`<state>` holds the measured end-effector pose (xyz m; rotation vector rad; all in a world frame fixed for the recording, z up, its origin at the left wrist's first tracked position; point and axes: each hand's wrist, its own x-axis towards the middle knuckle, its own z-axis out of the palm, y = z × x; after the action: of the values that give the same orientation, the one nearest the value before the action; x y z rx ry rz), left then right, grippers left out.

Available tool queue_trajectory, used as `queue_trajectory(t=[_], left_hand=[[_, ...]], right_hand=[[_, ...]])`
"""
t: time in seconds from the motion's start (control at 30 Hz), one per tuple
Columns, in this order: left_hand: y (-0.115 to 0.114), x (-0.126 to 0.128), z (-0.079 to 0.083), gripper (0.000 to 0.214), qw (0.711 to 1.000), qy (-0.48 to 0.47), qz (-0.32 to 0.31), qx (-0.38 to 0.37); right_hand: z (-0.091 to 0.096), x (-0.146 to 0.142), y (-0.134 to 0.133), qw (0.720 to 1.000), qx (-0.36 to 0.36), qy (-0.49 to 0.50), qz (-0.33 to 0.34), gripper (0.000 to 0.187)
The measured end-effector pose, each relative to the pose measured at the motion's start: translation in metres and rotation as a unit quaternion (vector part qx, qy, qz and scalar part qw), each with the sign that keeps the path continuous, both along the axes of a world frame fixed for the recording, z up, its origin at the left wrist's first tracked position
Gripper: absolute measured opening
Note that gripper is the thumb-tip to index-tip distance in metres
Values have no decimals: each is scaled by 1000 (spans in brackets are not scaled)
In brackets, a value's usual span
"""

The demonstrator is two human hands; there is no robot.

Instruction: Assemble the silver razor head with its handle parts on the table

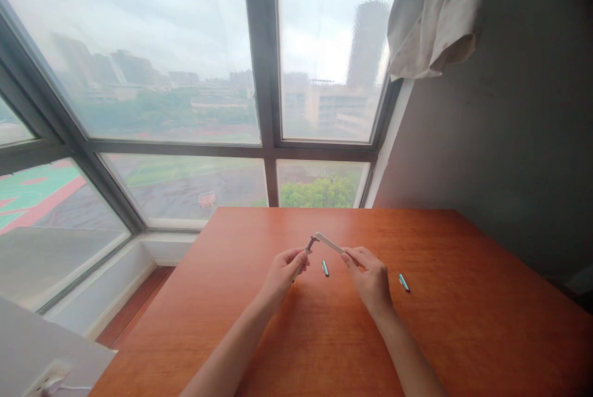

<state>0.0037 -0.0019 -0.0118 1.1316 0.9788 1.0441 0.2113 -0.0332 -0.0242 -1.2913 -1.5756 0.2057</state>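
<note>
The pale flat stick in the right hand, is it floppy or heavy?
The narrow, pale, flat stick of unclear material is probably stiff: it juts out straight without drooping. It seems light, since the bare right hand pinches just one end. Being thin, it might snap if bent hard.

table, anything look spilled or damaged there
Nothing stands out: no spill shows on the table. The pale strip in the right hand looks straight; the two teal pieces are too small to check for damage.

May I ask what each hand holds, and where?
Left hand: a slim tool, below its dark head. Right hand: a pale flat stick, by its near end.
</note>
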Motion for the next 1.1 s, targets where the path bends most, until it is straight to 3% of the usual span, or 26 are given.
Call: queue_trajectory(t=[0.23,0.53,0.73,1.1], left_hand=[[0,0,0,41,1000,9,-9,4],[-1,0,3,44,1000,6,-6,0],[-2,-1,3,47,1000,-16,-2,-13],[-1,0,4,47,999,-22,-8,-23]], right_hand=[[1,-1,1,999,1,8,44,23],[1,1,1,999,2,32,16,26],[-1,0,2,998,-6,8,57,24],[-2,1,3,1000,-4,-6,24,25]])
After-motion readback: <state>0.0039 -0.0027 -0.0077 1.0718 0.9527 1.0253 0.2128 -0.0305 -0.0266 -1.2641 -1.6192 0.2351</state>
